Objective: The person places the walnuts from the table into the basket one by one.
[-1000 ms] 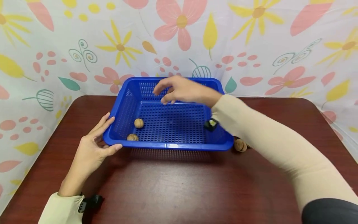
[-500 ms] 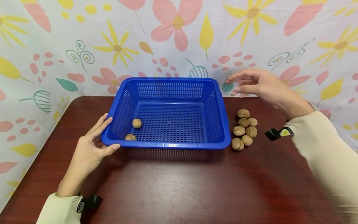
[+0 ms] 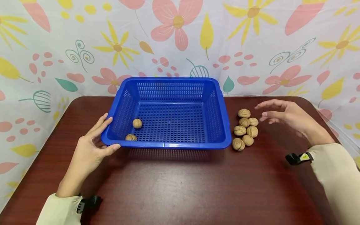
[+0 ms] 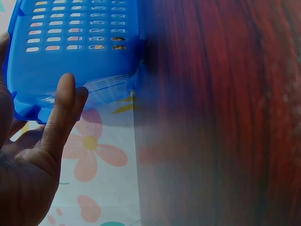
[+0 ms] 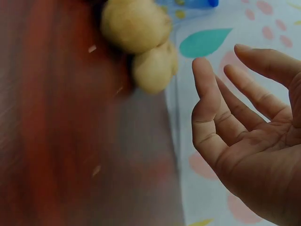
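My left hand [image 3: 87, 153] holds the blue plastic basket [image 3: 168, 145] at its front left corner, thumb along the front rim and fingers on the left side. In the left wrist view those fingers [image 4: 61, 108] lie against the perforated wall. Inside the basket, a walnut [image 3: 137, 123] rests on the floor and another walnut [image 3: 131, 137] sits by the front wall. To the right, several walnuts [image 3: 244, 122] lie clustered on the table. My right hand [image 3: 292, 118] hovers just right of that cluster with nothing in it, its fingers loosely bent and thumb apart.
The dark red wooden table [image 3: 180, 187] extends in front of the basket. A white cloth [image 3: 253, 47] printed with flowers hangs behind the table. Each wrist wears a black strap, the right strap [image 3: 299, 157] showing a yellow mark.
My right hand has left the space over the basket, moved right and come down beside the walnut cluster, which is now uncovered. My left hand and the basket stay in place.
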### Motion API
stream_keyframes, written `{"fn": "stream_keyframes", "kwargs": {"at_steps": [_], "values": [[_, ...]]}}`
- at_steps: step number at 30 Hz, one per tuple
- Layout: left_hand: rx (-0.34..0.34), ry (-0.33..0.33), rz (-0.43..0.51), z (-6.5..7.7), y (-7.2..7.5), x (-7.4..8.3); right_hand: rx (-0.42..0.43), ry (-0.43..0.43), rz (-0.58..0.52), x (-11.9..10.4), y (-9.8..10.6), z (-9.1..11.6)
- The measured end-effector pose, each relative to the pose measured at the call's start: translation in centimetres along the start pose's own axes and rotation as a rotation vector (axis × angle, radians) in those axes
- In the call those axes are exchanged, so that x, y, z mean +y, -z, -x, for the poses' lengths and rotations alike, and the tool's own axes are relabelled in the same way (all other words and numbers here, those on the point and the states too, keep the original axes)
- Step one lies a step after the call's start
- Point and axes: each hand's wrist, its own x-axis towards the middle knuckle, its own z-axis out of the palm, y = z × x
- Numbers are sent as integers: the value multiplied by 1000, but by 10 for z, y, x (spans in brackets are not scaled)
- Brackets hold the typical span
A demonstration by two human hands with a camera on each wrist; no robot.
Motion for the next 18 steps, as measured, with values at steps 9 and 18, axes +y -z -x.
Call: {"fn": "stream_keyframes", "kwargs": {"at_steps": [9, 18], "values": [[0, -3, 6, 0, 0, -2, -49, -49, -122, 28, -9, 4], [-2, -5, 14, -1, -1, -1, -90, -85, -135, 30, -17, 0]]}}
